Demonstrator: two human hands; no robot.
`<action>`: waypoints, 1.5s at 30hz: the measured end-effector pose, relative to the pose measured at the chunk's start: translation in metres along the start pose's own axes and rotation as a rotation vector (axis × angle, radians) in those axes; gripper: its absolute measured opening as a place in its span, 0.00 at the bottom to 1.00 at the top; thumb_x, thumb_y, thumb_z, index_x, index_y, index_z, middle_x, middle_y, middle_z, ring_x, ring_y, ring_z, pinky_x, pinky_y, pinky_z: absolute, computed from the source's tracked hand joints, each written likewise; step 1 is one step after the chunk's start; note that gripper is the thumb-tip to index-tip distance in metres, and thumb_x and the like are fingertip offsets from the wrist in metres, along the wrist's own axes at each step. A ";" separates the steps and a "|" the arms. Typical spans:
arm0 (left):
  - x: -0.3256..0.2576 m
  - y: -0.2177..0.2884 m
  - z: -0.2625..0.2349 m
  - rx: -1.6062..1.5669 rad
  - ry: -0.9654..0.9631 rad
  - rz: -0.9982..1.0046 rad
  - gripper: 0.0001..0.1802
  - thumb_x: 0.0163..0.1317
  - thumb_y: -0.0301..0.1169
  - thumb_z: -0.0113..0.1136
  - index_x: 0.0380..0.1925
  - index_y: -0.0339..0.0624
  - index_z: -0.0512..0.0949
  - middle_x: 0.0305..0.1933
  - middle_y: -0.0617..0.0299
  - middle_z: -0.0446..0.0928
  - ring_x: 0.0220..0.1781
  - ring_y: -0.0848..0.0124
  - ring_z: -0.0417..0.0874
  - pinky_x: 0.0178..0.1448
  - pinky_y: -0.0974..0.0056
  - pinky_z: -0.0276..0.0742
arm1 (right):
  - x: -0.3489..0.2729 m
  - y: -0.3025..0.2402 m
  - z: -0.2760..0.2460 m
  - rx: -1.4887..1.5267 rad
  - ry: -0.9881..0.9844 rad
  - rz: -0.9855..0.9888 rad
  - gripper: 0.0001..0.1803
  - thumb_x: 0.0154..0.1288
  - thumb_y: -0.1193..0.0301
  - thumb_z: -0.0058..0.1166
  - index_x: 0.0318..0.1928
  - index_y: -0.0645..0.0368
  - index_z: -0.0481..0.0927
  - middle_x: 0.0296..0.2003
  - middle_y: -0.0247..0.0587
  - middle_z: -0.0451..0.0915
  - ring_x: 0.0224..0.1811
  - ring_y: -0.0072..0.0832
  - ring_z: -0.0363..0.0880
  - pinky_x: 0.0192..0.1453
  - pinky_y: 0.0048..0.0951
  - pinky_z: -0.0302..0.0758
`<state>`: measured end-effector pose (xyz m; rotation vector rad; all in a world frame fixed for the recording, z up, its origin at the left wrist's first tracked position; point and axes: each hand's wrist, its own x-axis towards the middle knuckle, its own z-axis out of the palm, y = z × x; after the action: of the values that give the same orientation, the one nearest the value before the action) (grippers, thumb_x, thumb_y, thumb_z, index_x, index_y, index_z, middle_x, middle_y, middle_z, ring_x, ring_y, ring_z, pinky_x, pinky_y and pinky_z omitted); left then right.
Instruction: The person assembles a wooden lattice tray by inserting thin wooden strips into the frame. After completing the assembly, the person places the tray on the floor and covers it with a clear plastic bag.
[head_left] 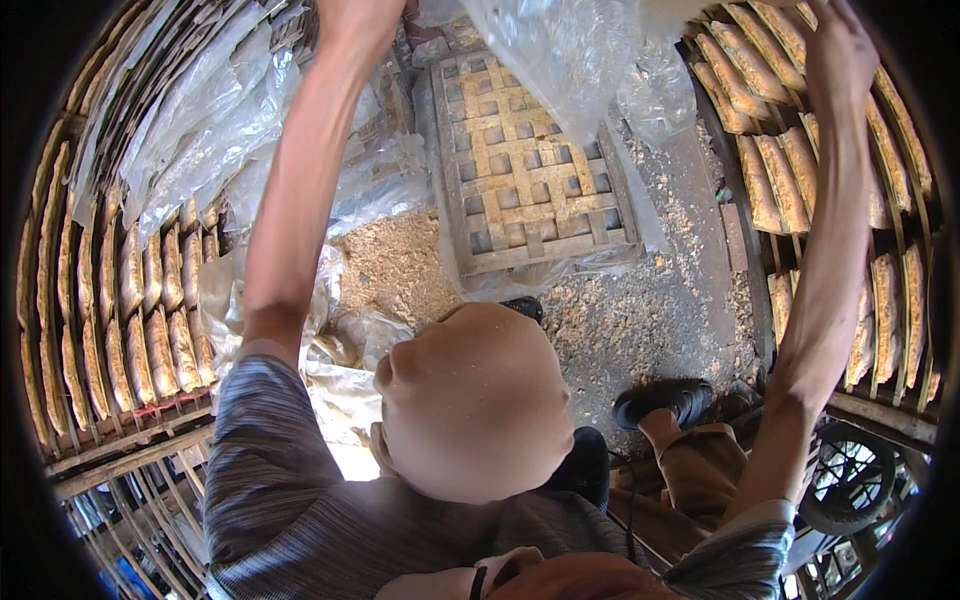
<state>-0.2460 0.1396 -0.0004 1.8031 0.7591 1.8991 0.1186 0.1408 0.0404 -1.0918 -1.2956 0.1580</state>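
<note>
Both my arms are raised towards the top of the head view. My left hand [358,14] is cut off by the upper edge, so its fingers are hidden. On the far right my right hand [842,48] reaches up beside a rack of slabs, and its fingers do not show clearly. Between the two hands hangs a crumpled clear plastic sheet [555,65]. A pale tan thing [690,14], too cut off to name, sits at the top edge left of my right hand. Below the sheet, a wooden-framed tray [545,258] with a woven lattice bottom lies on the floor.
Slatted racks hold long yellowish-brown slabs [130,270] on the left and more slabs [765,190] on the right. Loose plastic sheeting [215,120] drapes over the left rack. Sandy crumbs [395,262] cover the floor. A black shoe [665,402] and a spoked wheel [850,475] are at lower right.
</note>
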 end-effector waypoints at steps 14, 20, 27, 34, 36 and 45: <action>-0.281 -0.016 -0.034 0.183 -0.646 -0.279 0.03 0.60 0.21 0.67 0.34 0.38 0.86 0.49 0.48 0.87 0.53 0.63 0.89 0.52 0.62 0.86 | -0.242 0.142 -0.065 0.007 -0.390 0.618 0.12 0.69 0.77 0.61 0.50 0.52 0.89 0.42 0.41 0.89 0.43 0.29 0.90 0.45 0.40 0.93; -0.276 -0.126 -0.053 0.314 -0.080 -0.675 0.11 0.61 0.23 0.61 0.43 0.38 0.86 0.47 0.57 0.88 0.53 0.69 0.86 0.60 0.62 0.81 | -0.339 0.199 -0.081 0.092 -0.314 0.898 0.12 0.70 0.82 0.52 0.48 0.63 0.87 0.40 0.39 0.88 0.41 0.28 0.88 0.39 0.31 0.92; -0.199 -0.245 0.041 0.851 -0.432 -0.817 0.25 0.63 0.51 0.65 0.52 0.46 0.85 0.51 0.47 0.87 0.57 0.48 0.86 0.61 0.48 0.81 | -0.353 0.180 -0.092 0.210 -0.223 1.140 0.24 0.74 0.56 0.52 0.52 0.66 0.85 0.46 0.50 0.87 0.45 0.38 0.88 0.40 0.35 0.88; -0.193 -0.276 0.093 0.867 -0.508 -0.882 0.26 0.64 0.52 0.65 0.50 0.43 0.84 0.52 0.44 0.86 0.56 0.46 0.86 0.62 0.48 0.81 | -0.345 0.170 -0.096 0.079 -0.327 1.281 0.41 0.74 0.34 0.45 0.52 0.63 0.87 0.51 0.51 0.88 0.58 0.43 0.84 0.63 0.53 0.81; -0.191 -0.289 0.093 0.778 -0.308 -0.836 0.27 0.65 0.50 0.64 0.52 0.38 0.82 0.53 0.39 0.84 0.57 0.43 0.85 0.63 0.47 0.79 | -0.344 0.169 -0.090 -0.007 -0.396 1.051 0.31 0.73 0.44 0.55 0.52 0.62 0.88 0.52 0.53 0.87 0.57 0.43 0.85 0.65 0.54 0.79; -0.078 -0.294 -0.014 0.956 -0.027 -0.699 0.34 0.61 0.44 0.70 0.63 0.38 0.73 0.65 0.36 0.76 0.68 0.44 0.78 0.72 0.48 0.72 | -0.338 0.181 -0.012 0.027 -0.412 0.809 0.17 0.69 0.84 0.59 0.57 0.65 0.85 0.54 0.53 0.86 0.47 0.32 0.88 0.50 0.34 0.87</action>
<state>-0.2753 0.3144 -0.2479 1.6153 2.1893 1.0793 0.0988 0.0113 -0.3195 -1.5635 -1.1241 1.0444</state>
